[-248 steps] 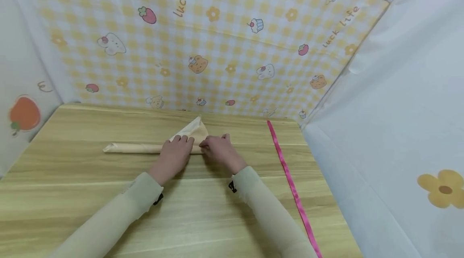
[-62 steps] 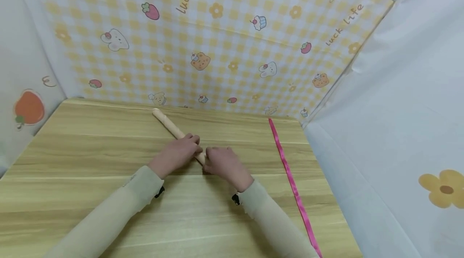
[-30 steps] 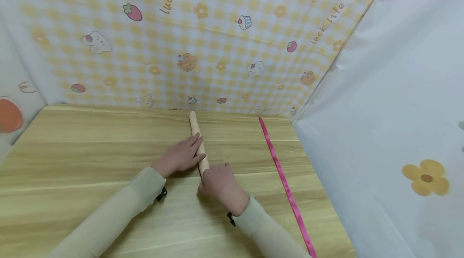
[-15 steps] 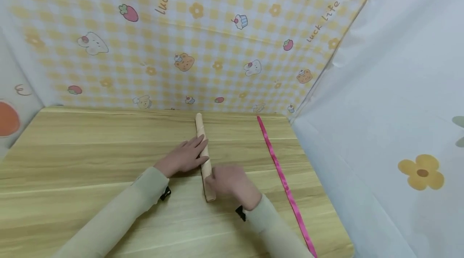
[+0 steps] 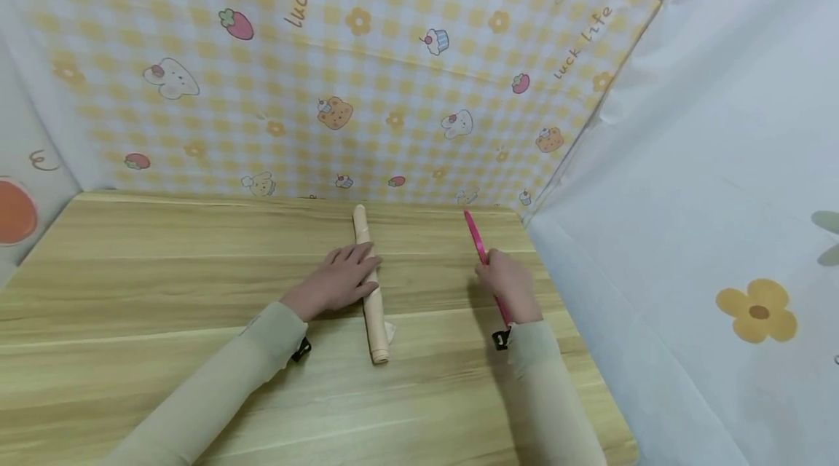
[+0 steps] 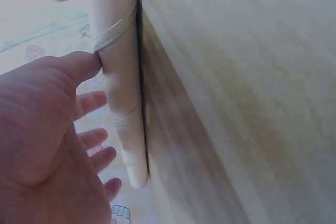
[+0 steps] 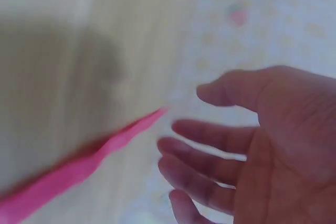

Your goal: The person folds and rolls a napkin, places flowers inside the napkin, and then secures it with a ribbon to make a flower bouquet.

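Note:
A cream cloth rolled into a long thin stick (image 5: 376, 324) lies on the table, running from its back edge towards the front, with a small loose corner sticking out at right. My left hand (image 5: 336, 280) rests across its middle, fingers extended; in the left wrist view the thumb touches the roll (image 6: 119, 82). To the right, a pink ribbon (image 5: 475, 233) lies lengthwise, and my right hand (image 5: 510, 282) is over it, covering part of it from the head camera. In the right wrist view the fingers are spread, apart from the ribbon (image 7: 68, 177), and hold nothing.
The wooden table (image 5: 164, 284) meets a yellow checked cloth wall (image 5: 393, 73) at the back. A white sheet (image 5: 655, 291) hangs along the right side, close to the right forearm.
The cloth, partly unrolled with a pointed corner at first, is now a full roll, turned from crosswise to lengthwise. My right hand has left it and moved right to the ribbon.

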A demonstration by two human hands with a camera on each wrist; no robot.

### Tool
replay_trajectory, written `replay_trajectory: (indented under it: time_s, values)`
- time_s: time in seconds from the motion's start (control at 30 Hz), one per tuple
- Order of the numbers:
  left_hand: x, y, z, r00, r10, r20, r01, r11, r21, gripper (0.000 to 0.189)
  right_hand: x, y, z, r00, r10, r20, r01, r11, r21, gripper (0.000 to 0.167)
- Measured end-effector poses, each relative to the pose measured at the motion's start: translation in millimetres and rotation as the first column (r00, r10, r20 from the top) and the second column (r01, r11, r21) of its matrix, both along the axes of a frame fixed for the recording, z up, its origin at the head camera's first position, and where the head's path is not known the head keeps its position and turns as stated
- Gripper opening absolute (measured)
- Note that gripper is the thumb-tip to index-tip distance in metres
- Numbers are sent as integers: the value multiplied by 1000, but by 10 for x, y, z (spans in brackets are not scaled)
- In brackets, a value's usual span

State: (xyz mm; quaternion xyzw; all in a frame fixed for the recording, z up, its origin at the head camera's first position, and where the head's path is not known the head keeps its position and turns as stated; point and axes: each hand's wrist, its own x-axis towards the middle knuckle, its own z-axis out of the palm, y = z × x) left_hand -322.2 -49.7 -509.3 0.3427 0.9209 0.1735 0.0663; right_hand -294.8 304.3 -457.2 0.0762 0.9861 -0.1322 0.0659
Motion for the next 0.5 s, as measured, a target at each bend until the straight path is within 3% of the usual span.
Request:
replay_trajectory:
  time_s: [0.17, 0.3, 0.4, 0.5]
  values:
    - [16, 16, 73, 995, -32, -97, 39, 997, 65, 31, 40, 295, -121, 985, -150, 88, 148, 989, 27, 36]
    - [25, 48, 110, 986, -49, -161, 58, 997, 52, 3, 83, 369, -132, 972, -168, 163, 157, 985, 79, 47]
    - [40, 63, 122, 981, -55, -187, 59, 998, 16, 7, 77, 367, -132, 971, -155, 184, 139, 986, 97, 50]
    - [67, 72, 140, 982, -58, -178, 58, 998, -1, 13, 73, 351, -155, 972, -144, 185, 131, 988, 83, 42]
